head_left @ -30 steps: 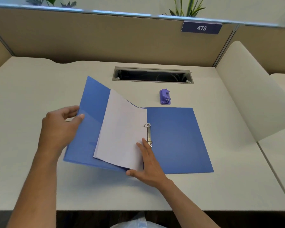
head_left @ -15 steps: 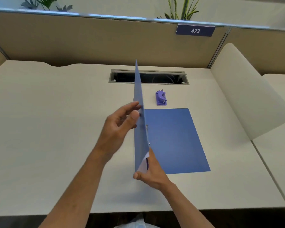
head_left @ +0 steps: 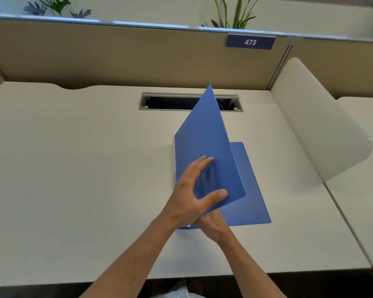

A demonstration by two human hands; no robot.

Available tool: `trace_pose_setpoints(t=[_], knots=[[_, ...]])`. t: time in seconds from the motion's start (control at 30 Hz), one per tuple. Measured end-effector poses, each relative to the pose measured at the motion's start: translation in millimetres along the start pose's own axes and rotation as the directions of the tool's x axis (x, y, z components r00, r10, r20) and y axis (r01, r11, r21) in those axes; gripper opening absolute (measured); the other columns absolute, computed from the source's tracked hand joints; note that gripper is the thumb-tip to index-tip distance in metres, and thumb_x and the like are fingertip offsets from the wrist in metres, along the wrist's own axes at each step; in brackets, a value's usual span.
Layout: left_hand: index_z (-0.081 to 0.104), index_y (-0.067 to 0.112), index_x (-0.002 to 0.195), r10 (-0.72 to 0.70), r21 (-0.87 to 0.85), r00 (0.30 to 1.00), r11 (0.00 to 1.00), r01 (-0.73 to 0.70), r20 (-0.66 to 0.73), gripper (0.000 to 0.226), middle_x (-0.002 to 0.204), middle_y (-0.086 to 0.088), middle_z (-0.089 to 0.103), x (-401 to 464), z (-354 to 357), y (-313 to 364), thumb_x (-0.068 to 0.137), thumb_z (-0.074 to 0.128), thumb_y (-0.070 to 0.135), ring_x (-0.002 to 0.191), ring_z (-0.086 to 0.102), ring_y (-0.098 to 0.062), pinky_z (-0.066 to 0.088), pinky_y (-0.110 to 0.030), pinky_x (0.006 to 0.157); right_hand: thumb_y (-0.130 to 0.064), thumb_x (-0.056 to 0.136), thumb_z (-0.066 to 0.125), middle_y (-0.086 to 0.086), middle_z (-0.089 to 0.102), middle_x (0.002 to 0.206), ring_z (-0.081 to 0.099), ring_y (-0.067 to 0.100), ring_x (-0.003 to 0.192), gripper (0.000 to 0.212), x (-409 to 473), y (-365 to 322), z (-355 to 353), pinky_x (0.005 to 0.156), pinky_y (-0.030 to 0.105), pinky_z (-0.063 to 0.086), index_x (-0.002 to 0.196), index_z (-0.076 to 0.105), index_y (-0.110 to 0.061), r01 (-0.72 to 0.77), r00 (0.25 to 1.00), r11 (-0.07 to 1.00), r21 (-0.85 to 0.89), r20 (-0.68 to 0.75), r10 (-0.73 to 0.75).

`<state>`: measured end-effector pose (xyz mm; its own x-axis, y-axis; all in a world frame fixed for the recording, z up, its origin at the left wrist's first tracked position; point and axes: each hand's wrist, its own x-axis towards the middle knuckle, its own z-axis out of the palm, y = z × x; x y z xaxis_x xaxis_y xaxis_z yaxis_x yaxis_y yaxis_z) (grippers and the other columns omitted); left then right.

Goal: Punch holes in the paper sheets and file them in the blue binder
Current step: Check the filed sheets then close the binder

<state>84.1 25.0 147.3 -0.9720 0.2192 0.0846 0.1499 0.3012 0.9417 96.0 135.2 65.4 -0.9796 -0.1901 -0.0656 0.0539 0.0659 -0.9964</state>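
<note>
The blue binder (head_left: 205, 134) lies on the desk with its front cover tilted over the back cover (head_left: 253, 194), partway closed. My left hand (head_left: 192, 194) presses on the outside of the front cover with spread fingers and the thumb near its lower corner. My right hand (head_left: 215, 229) sits at the binder's near edge, beneath my left hand, with its fingers hidden under the cover. Only a thin pale strip of the paper sheets (head_left: 173, 155) shows along the cover's left edge. The rings and the hole punch are hidden behind the raised cover.
The white desk (head_left: 73, 168) has a cable slot (head_left: 166, 102) at the back, partly behind the cover. A rounded white divider panel (head_left: 319, 125) stands at the right. A beige partition with a sign reading 473 (head_left: 250, 42) closes off the back.
My left hand has swung the front cover from lying open at the left, through upright, to leaning over the right half. The pages and the purple hole punch went out of sight.
</note>
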Motion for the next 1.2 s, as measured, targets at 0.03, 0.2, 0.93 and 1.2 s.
trace_pose_setpoints(t=[0.03, 0.2, 0.93, 1.2], knots=[[0.031, 0.048, 0.142, 0.002, 0.021, 1.0, 1.0, -0.002, 0.014, 0.083, 0.15, 0.024, 0.031, -0.8, 1.3, -1.4, 0.069, 0.068, 0.065, 0.137, 0.028, 0.006, 0.033, -0.034, 0.113, -0.065, 0.08, 0.071, -0.046, 0.042, 0.138, 0.04, -0.013, 0.134, 0.071, 0.2, -0.3, -1.6, 0.101, 0.011, 0.043, 0.138, 0.031, -0.065, -0.029, 0.999, 0.998, -0.046, 0.025, 0.031], [0.007, 0.059, 0.144, 0.062, 0.186, 0.986, 0.978, -0.091, 0.155, 0.106, 0.156, 0.03, 0.001, -2.5, 5.5, -6.4, 0.063, 0.076, 0.065, 0.143, 0.007, 0.007, 0.019, -0.017, 0.104, -0.047, 0.081, 0.077, -0.032, 0.053, 0.106, 0.055, 0.005, 0.121, 0.055, -11.8, 15.6, -14.8, 0.082, 0.007, 0.05, 0.131, 0.058, -0.035, -0.218, 0.975, 0.968, -0.125, 0.012, 0.221], [0.036, 0.029, 0.125, 0.137, 0.112, 0.796, 0.99, -0.087, -0.589, 0.036, 0.097, 0.041, 0.055, -45.3, -16.0, -53.6, 0.092, 0.041, 0.013, 0.071, 0.055, 0.009, 0.049, -0.024, 0.051, -0.01, 0.092, 0.067, -0.002, 0.067, 0.118, 0.067, 0.024, 0.108, 0.037, 10.5, 16.2, -36.4, 0.065, 0.035, 0.062, 0.119, 0.056, -0.033, -0.04, 0.865, 0.912, 0.408, -0.442, 0.236], [0.029, 0.042, 0.131, 0.124, 0.119, 0.767, 0.991, -0.062, -0.629, 0.049, 0.107, 0.042, 0.053, -51.8, -18.1, -53.0, 0.094, 0.039, 0.013, 0.082, 0.059, 0.009, 0.055, -0.021, 0.055, -0.007, 0.093, 0.065, -0.015, 0.07, 0.106, 0.068, 0.016, 0.103, 0.037, 2.7, 17.9, -58.9, 0.066, 0.031, 0.061, 0.11, 0.06, -0.039, 0.013, 0.786, 0.936, 0.352, -0.582, 0.208]])
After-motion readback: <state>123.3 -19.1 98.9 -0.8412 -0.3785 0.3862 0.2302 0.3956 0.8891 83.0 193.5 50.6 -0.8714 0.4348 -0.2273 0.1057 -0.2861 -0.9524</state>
